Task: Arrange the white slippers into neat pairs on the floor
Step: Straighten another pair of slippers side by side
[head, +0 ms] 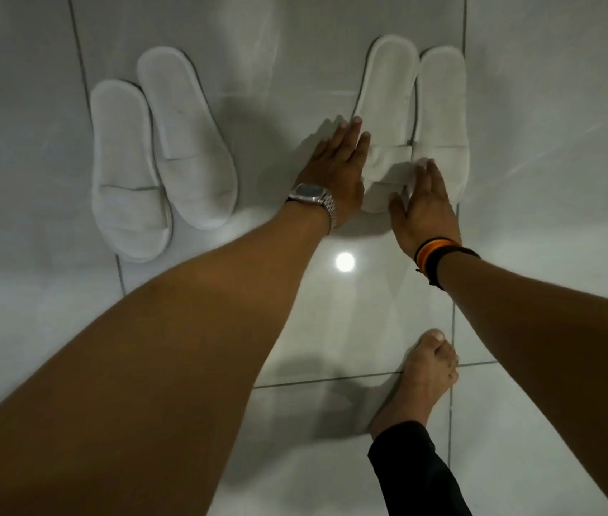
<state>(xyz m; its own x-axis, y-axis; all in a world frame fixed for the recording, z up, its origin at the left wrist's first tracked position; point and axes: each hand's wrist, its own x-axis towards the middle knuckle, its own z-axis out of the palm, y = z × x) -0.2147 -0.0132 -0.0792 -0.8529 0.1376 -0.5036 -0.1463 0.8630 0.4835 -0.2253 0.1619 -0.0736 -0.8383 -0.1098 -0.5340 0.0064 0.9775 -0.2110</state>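
Note:
Two pairs of white slippers lie on the pale tiled floor, toes toward me. The left pair is one slipper (127, 169) with a second slipper (187, 143) set slightly farther away, both touching. The right pair is a slipper (388, 106) and its mate (442, 117) side by side. My left hand (336, 169), with a metal watch, lies flat with fingers apart against the left edge of the right pair. My right hand (423, 206), with wristbands, rests open on the toe straps of that pair. Neither hand grips anything.
My bare foot (421, 374) stands on the tiles below the right pair, with a black trouser leg (414, 474) at the bottom edge. A bright lamp reflection (345, 261) shows on the glossy floor between my wrists. Dark grout lines cross the tiles.

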